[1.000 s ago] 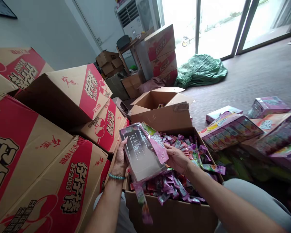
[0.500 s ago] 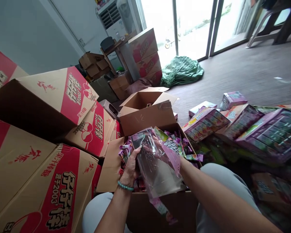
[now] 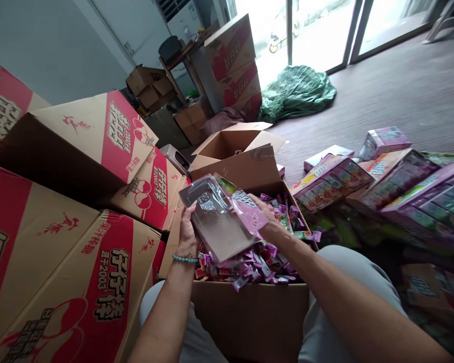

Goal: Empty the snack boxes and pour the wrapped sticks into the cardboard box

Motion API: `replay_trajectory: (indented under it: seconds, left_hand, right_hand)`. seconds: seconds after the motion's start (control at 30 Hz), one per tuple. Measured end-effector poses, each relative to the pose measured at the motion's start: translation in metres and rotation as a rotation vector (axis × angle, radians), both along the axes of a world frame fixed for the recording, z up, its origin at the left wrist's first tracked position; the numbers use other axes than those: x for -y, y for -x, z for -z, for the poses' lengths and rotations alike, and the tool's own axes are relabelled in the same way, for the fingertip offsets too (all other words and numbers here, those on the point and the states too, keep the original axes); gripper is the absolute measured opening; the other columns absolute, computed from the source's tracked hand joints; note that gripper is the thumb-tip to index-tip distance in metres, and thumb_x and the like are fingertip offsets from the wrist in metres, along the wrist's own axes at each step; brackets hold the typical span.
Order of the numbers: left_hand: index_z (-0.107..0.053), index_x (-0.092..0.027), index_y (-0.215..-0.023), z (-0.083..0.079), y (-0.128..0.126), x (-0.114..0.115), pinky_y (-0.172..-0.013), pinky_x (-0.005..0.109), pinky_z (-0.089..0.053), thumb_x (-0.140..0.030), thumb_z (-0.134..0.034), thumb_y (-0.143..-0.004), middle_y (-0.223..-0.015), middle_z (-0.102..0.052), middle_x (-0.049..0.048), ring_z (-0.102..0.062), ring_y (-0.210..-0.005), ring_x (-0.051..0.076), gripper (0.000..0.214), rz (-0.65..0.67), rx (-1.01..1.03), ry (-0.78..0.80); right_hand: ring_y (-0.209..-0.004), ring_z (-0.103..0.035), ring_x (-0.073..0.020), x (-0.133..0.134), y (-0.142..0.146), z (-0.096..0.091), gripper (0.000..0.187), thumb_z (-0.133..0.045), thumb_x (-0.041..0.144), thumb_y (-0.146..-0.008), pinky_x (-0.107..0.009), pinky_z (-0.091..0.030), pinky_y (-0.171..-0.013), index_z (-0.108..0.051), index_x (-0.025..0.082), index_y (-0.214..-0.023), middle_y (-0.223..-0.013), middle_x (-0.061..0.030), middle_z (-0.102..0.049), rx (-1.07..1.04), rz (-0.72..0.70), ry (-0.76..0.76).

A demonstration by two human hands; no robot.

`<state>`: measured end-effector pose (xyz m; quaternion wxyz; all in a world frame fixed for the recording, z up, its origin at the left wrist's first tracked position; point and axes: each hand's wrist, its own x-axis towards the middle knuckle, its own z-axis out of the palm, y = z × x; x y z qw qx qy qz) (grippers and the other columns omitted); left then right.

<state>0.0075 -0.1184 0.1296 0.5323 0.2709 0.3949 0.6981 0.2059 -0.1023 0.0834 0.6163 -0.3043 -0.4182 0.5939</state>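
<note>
Between my hands is a clear-windowed candy display box (image 3: 225,229) with a pink printed flap; no candy shows behind its window. My left hand (image 3: 188,229) grips its left edge, thumb on top, a beaded bracelet at the wrist. My right hand (image 3: 268,219) holds the flap side, its fingers partly hidden behind the box. Directly below, an open carton (image 3: 249,307) between my knees is filled with small purple-wrapped candies (image 3: 257,264). One carton flap stands up behind the box.
Large red-and-tan cartons (image 3: 113,136) are stacked at the left. Another open carton (image 3: 227,143) stands beyond. Several filled candy display boxes (image 3: 331,179) lie in a pile at the right. A green sack (image 3: 298,93) rests on the floor by the glass doors.
The display box has moved left and up and lies flatter, uncovering more candies in the carton. A candy strip dangling below the box has dropped away. The view has shifted slightly.
</note>
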Motion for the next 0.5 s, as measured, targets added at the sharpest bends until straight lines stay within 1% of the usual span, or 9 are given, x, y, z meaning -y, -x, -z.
replay_trajectory:
  seconds: [0.1, 0.13, 0.17, 0.2, 0.3, 0.33, 0.4, 0.43, 0.5]
  left_hand:
    - [-0.071, -0.016, -0.110, -0.009, 0.026, -0.006, -0.084, 0.034, -0.057, -0.031, -0.059, -0.082, -0.085, -0.077, 0.0041, -0.071, -0.074, 0.018, 0.033, -0.153, 0.034, -0.035]
    - [-0.070, -0.017, -0.111, -0.011, 0.033, -0.007, -0.084, 0.034, -0.057, -0.033, -0.056, -0.085, -0.086, -0.076, 0.0041, -0.071, -0.074, 0.018, 0.034, -0.204, 0.048, -0.034]
    - [-0.070, -0.017, -0.113, -0.013, 0.039, -0.007, -0.084, 0.034, -0.057, -0.033, -0.054, -0.086, -0.088, -0.076, 0.0041, -0.071, -0.075, 0.018, 0.035, -0.260, 0.055, -0.035]
    - [-0.069, -0.018, -0.114, -0.014, 0.043, -0.007, -0.084, 0.034, -0.057, -0.034, -0.053, -0.087, -0.091, -0.076, 0.0044, -0.071, -0.077, 0.018, 0.035, -0.305, 0.052, -0.036]
    - [-0.067, -0.017, -0.117, -0.010, 0.044, -0.006, -0.086, 0.034, -0.056, -0.037, -0.053, -0.087, -0.099, -0.075, 0.0063, -0.071, -0.088, 0.020, 0.039, -0.371, 0.022, -0.044]
    - [-0.067, -0.017, -0.117, -0.006, 0.041, -0.006, -0.087, 0.034, -0.056, -0.039, -0.053, -0.087, -0.101, -0.075, 0.0071, -0.071, -0.092, 0.021, 0.040, -0.381, 0.013, -0.054]
    - [-0.065, -0.017, -0.116, 0.005, 0.035, -0.009, -0.087, 0.033, -0.056, -0.042, -0.051, -0.086, -0.104, -0.074, 0.0077, -0.070, -0.097, 0.022, 0.042, -0.408, -0.003, -0.078]
    - [-0.065, -0.018, -0.116, 0.010, 0.033, -0.011, -0.087, 0.033, -0.055, -0.043, -0.051, -0.086, -0.106, -0.073, 0.0079, -0.069, -0.098, 0.022, 0.042, -0.420, -0.013, -0.088]
    - [-0.062, -0.018, -0.115, 0.018, 0.036, -0.018, -0.088, 0.033, -0.055, -0.044, -0.052, -0.083, -0.109, -0.071, 0.0084, -0.068, -0.099, 0.022, 0.042, -0.440, -0.052, -0.097]
  right_hand:
    - [-0.054, -0.054, -0.0138, -0.010, -0.012, 0.001, 0.044, -0.074, 0.062, -0.068, -0.025, -0.038, -0.047, -0.057, 0.023, -0.082, -0.063, 0.0027, -0.060, 0.037, 0.109, 0.045]
    - [-0.053, -0.053, -0.0133, -0.011, -0.014, 0.002, 0.045, -0.075, 0.062, -0.068, -0.024, -0.036, -0.046, -0.055, 0.023, -0.081, -0.061, 0.0033, -0.058, 0.060, 0.106, 0.081]
    - [-0.053, -0.053, -0.0134, -0.010, -0.013, 0.004, 0.047, -0.076, 0.062, -0.067, -0.024, -0.036, -0.045, -0.054, 0.024, -0.080, -0.061, 0.0034, -0.057, 0.074, 0.060, 0.123]
    - [-0.055, -0.055, -0.0140, -0.007, -0.010, 0.005, 0.047, -0.077, 0.062, -0.066, -0.024, -0.036, -0.045, -0.054, 0.024, -0.081, -0.063, 0.0032, -0.057, 0.076, -0.022, 0.161]
    - [-0.064, -0.059, -0.0158, 0.013, 0.014, 0.009, 0.049, -0.077, 0.064, -0.067, -0.025, -0.041, -0.050, -0.054, 0.025, -0.086, -0.074, 0.0019, -0.060, 0.016, -0.320, 0.216]
    - [-0.066, -0.059, -0.0158, 0.020, 0.025, 0.011, 0.049, -0.075, 0.065, -0.069, -0.026, -0.042, -0.052, -0.053, 0.025, -0.089, -0.076, 0.0018, -0.060, 0.010, -0.381, 0.203]
    - [-0.069, -0.057, -0.0151, 0.031, 0.045, 0.016, 0.048, -0.075, 0.061, -0.072, -0.026, -0.042, -0.058, -0.053, 0.024, -0.094, -0.081, 0.0014, -0.062, 0.102, -0.400, 0.124]
    - [-0.071, -0.056, -0.0148, 0.034, 0.052, 0.019, 0.045, -0.077, 0.055, -0.073, -0.026, -0.041, -0.062, -0.053, 0.023, -0.094, -0.082, 0.0014, -0.062, 0.210, -0.367, 0.065]
    - [-0.072, -0.054, -0.0147, 0.037, 0.057, 0.026, 0.033, -0.077, 0.040, -0.077, -0.026, -0.037, -0.065, -0.053, 0.022, -0.091, -0.080, 0.0016, -0.061, 0.534, -0.263, -0.086]
